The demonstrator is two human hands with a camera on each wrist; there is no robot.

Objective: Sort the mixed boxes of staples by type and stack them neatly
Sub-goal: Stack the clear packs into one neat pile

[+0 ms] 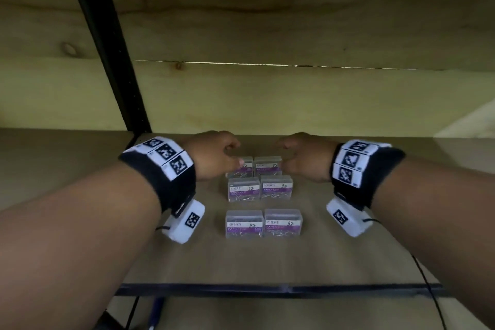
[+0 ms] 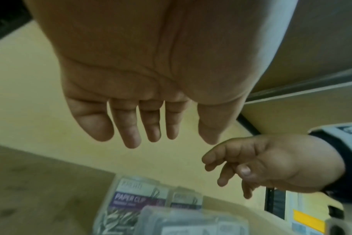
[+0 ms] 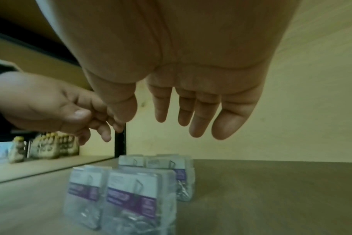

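Note:
Six clear plastic boxes with purple "PAPER CLIP" labels stand in three rows of two on the shelf board: a back pair (image 1: 268, 166), a middle pair (image 1: 243, 190) and a front pair (image 1: 283, 222). My left hand (image 1: 217, 154) and right hand (image 1: 300, 158) hover over the back pair, one on each side, fingers relaxed, holding nothing. In the left wrist view my left hand (image 2: 143, 124) hangs with fingers spread above the boxes (image 2: 135, 200). The right wrist view shows my right hand (image 3: 183, 108) the same way, with a gap down to the boxes (image 3: 131, 190).
A black upright post (image 1: 112, 61) stands at the back left, and a wooden back wall (image 1: 294, 94) closes the bay. The shelf's dark front edge (image 1: 267, 289) runs below the boxes. Small pale items (image 3: 46, 147) sit in the neighbouring bay to the left.

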